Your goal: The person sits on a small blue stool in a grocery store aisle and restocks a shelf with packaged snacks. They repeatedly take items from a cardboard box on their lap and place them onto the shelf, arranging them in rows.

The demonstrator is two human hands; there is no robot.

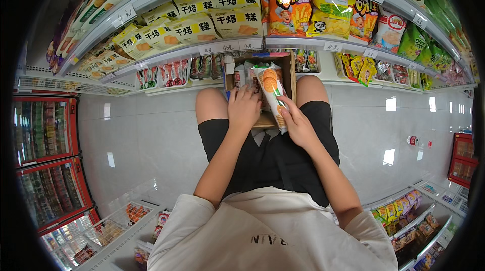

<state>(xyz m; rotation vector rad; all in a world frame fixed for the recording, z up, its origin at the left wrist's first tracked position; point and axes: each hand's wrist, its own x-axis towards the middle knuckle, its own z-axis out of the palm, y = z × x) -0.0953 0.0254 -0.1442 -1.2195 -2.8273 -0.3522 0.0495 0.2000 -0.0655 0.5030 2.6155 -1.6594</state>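
An open cardboard box (293, 77) stands between my knees, in front of the lower shelf. My right hand (297, 121) grips a long white biscuit packet (271, 87) by its lower part; the packet lies tilted over the box, with round biscuits pictured on it. My left hand (244, 107) is inside the left part of the box, its fingers spread on dark and clear snack packets (239, 76). Whether those fingers hold a packet cannot be told. More wrapped packets lie partly hidden beneath the white one.
Shelves with price tags carry yellow cake bags (237, 21) and an orange chip bag (288, 9). White trays of small snacks (174, 74) line the lower shelf. A bottle (413, 140) lies on the floor at right. Red-framed display fridges (74, 127) stand at left; more snack racks are behind me.
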